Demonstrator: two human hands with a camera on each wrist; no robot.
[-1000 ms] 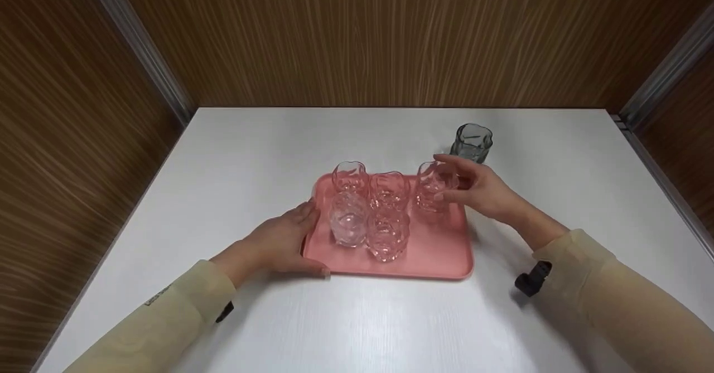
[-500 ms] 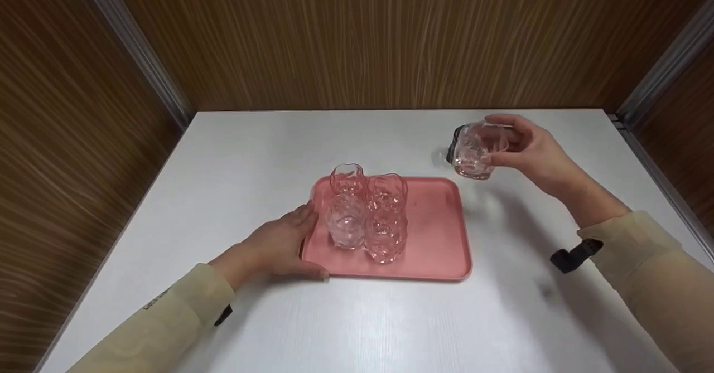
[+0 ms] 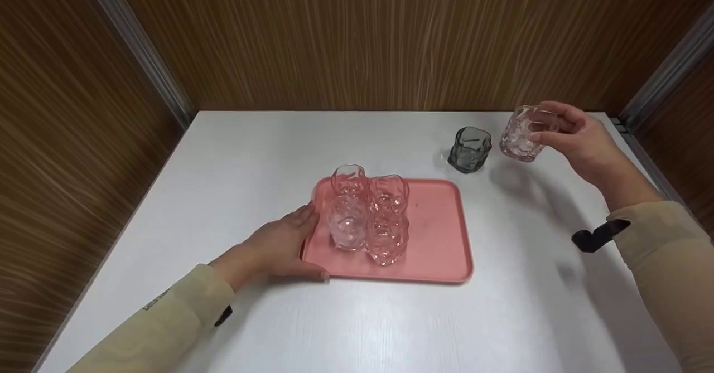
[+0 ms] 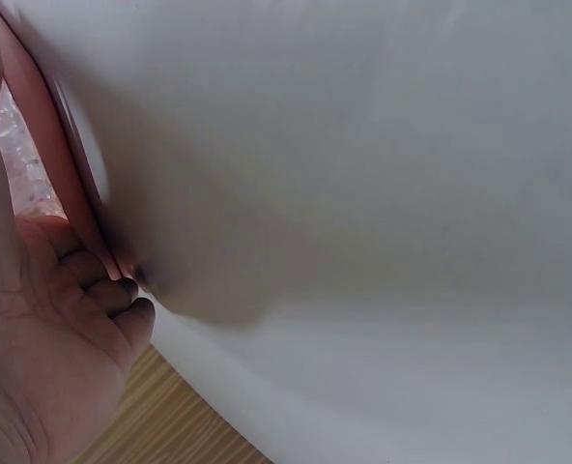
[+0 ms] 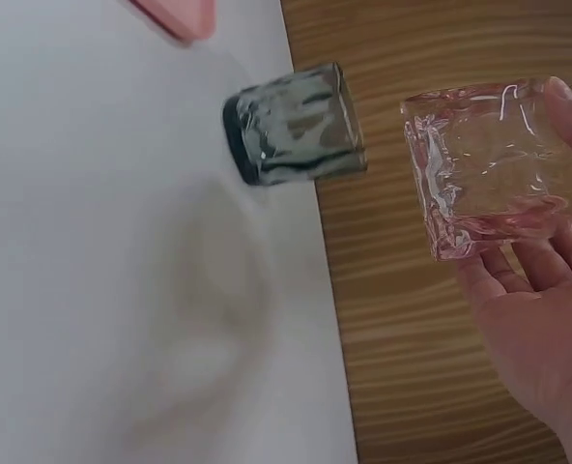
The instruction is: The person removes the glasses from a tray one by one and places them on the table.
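Spanning between wood-grain walls [image 3: 357, 33], white table [image 3: 357, 328] carries pink tray [image 3: 440, 250].

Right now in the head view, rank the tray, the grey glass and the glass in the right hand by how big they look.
1. Pink tray, by far the largest.
2. Grey glass and the clear glass held by the right hand look about alike; the held one is lifted nearer the camera, so I won't rank them.

Tray [image 3: 435, 245] salmon pink. Held glass [image 3: 521, 133] clear pinkish, rippled. Lone glass [image 3: 470, 150] smoky grey. Counter [image 3: 390, 317] white. Walls [image 3: 362, 38] brown woodgrain. Sleeves [image 3: 664, 245] pale beige.
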